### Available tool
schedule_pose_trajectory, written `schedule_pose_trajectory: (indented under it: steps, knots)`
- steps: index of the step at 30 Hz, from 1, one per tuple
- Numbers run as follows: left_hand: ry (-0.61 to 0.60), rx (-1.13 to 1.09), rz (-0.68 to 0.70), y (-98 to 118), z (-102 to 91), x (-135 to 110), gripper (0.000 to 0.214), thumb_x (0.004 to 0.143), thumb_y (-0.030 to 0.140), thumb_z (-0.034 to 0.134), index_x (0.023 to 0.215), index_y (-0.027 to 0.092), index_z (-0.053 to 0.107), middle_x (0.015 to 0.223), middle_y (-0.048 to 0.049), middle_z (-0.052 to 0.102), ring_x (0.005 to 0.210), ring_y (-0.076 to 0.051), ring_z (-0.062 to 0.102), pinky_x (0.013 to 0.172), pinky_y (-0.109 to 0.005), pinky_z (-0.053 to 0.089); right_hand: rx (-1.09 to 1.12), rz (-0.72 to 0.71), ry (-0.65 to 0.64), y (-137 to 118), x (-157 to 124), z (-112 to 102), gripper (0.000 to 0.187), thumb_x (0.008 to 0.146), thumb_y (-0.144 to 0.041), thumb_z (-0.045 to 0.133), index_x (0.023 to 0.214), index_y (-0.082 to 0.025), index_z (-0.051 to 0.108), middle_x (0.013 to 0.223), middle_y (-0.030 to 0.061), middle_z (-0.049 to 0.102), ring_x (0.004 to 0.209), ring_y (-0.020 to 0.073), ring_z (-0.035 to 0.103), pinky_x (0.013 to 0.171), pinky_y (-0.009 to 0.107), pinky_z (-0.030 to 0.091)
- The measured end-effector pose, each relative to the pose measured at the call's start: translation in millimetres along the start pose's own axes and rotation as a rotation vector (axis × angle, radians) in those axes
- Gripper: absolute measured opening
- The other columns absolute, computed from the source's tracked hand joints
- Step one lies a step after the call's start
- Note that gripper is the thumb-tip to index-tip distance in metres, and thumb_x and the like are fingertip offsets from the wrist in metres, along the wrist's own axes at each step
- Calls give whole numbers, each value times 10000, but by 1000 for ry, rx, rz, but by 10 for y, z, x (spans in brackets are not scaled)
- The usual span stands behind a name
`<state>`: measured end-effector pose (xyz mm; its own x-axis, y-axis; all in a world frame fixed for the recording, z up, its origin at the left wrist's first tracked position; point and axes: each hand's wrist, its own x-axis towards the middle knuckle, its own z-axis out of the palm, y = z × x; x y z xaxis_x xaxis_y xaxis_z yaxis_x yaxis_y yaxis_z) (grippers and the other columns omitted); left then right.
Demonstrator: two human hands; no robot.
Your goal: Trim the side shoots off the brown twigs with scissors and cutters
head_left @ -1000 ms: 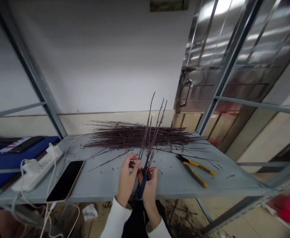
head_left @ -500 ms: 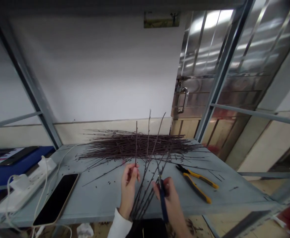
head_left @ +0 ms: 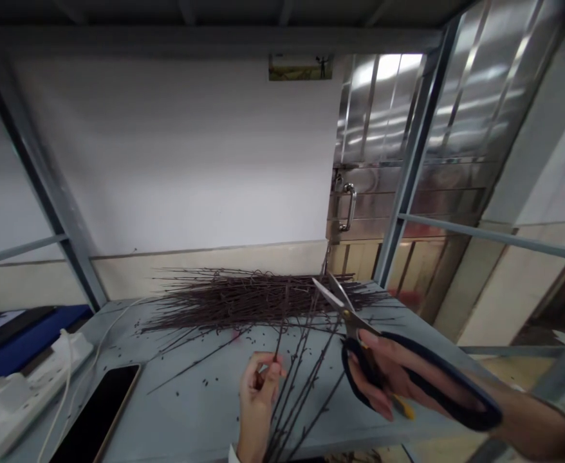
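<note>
My left hand (head_left: 258, 395) pinches a thin dark twig (head_left: 279, 331) that stands up from a small bunch of twigs (head_left: 302, 386) rising from below the shelf's front edge. My right hand (head_left: 389, 379) is closed through the dark handles of a pair of scissors (head_left: 354, 321). The steel blades are open and point up and left, close to the upper ends of the bunch. Behind them a big pile of long dark twigs (head_left: 244, 297) lies across the grey metal shelf (head_left: 190, 399).
A black phone (head_left: 96, 415) lies at the shelf's front left. Beside it is a white power strip (head_left: 26, 382) with cables. A blue surface (head_left: 17, 341) sits further left. Small dark bits are scattered over the shelf. A steel door (head_left: 379, 161) and shelf uprights stand behind.
My right hand has lifted the scissors up and to the right, with the blades opened toward the twig tips, hiding the yellow pliers. The left hand has stayed pinched on a twig. The view has tilted upward.
</note>
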<state>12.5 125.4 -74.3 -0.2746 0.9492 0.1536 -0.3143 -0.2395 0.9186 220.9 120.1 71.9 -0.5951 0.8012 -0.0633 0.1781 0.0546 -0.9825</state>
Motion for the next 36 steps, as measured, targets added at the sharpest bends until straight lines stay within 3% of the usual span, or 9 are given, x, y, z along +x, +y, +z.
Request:
schedule_pose_trajectory:
  steps: [4, 7, 12, 17, 23, 27, 32, 36]
  knots:
    - [2, -41, 2, -9, -22, 5, 391, 671, 534, 740, 747, 162, 647, 599, 9, 625, 389, -15, 302, 388, -153, 215, -37, 149, -221, -318, 105, -32, 626, 844, -695, 382, 522, -183, 546, 477, -25, 483, 414, 60, 451, 444, 166, 395]
    - [-4, -64, 7, -10, -43, 21, 385, 670, 528, 743, 741, 163, 644, 591, 10, 626, 380, -13, 287, 384, -155, 199, -72, 144, -251, -454, 186, 26, 614, 860, -665, 404, 522, -173, 550, 471, -30, 500, 403, 47, 458, 437, 148, 403]
    - [-9, -61, 3, 46, -36, 9, 399, 669, 545, 732, 742, 164, 643, 561, 20, 602, 379, -21, 267, 383, -169, 184, -64, 164, -298, -453, 278, 152, 577, 857, -640, 446, 555, -159, 544, 488, -42, 521, 369, 32, 503, 388, 129, 351]
    - [-10, -14, -9, 88, -30, -16, 418, 650, 566, 732, 721, 168, 626, 553, 20, 599, 382, -32, 273, 386, -181, 191, -70, 110, -175, -509, 233, 255, 541, 883, -567, 463, 513, -177, 523, 429, -62, 469, 327, 21, 457, 382, 130, 329]
    - [-21, -45, -1, 78, -27, -17, 384, 674, 537, 733, 747, 173, 631, 563, 23, 598, 387, -31, 272, 387, -179, 191, -94, 171, -24, -504, 216, 271, 503, 793, -617, 544, 515, -224, 400, 360, -102, 382, 269, 47, 403, 293, 139, 345]
    - [-28, -109, -7, 86, -18, -16, 368, 683, 510, 745, 763, 172, 625, 573, 27, 595, 392, -23, 267, 391, -171, 186, -14, 213, 46, -419, 209, 230, 474, 764, -647, 558, 597, -223, 426, 366, -119, 391, 252, 53, 381, 278, 149, 369]
    - [-26, -133, -12, 94, -39, 4, 384, 702, 535, 716, 777, 188, 569, 548, 67, 526, 374, -17, 198, 375, -173, 132, 69, 128, 128, -255, 156, 148, 433, 812, -614, 526, 658, -211, 484, 409, -98, 427, 278, 48, 382, 319, 150, 345]
    - [-10, 56, -3, 73, -49, 51, 369, 717, 525, 691, 770, 194, 537, 623, 65, 509, 399, -25, 243, 383, -173, 187, 38, 55, 221, -73, 73, 16, 402, 847, -555, 516, 629, -218, 498, 397, -72, 443, 295, 78, 411, 330, 185, 338]
